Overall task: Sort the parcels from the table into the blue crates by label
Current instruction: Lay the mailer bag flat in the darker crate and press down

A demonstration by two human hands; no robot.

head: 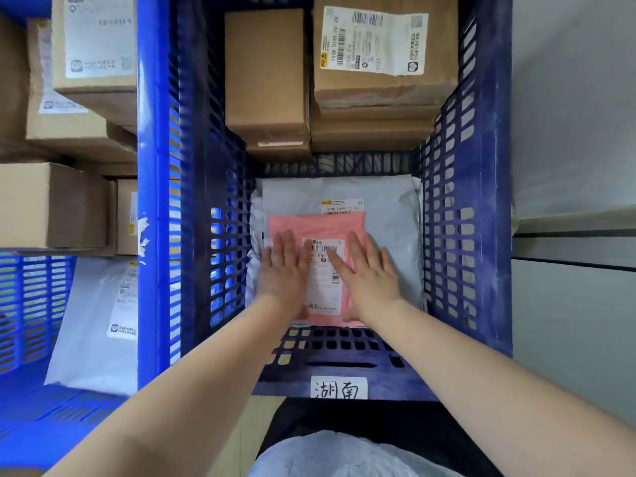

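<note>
Pink parcel flat under left hand, right hand.

Plastic, film and cardboard

The blue crate is perforated hard plastic; the pink mailer and grey mailer are smooth, faintly glossy film; the upper-frame boxes are matt brown cardboard with paper labels.

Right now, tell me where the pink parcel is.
In the head view, the pink parcel lies in the near half of the blue crate, on a grey mailer bag, under both flat hands, left and right.
</note>
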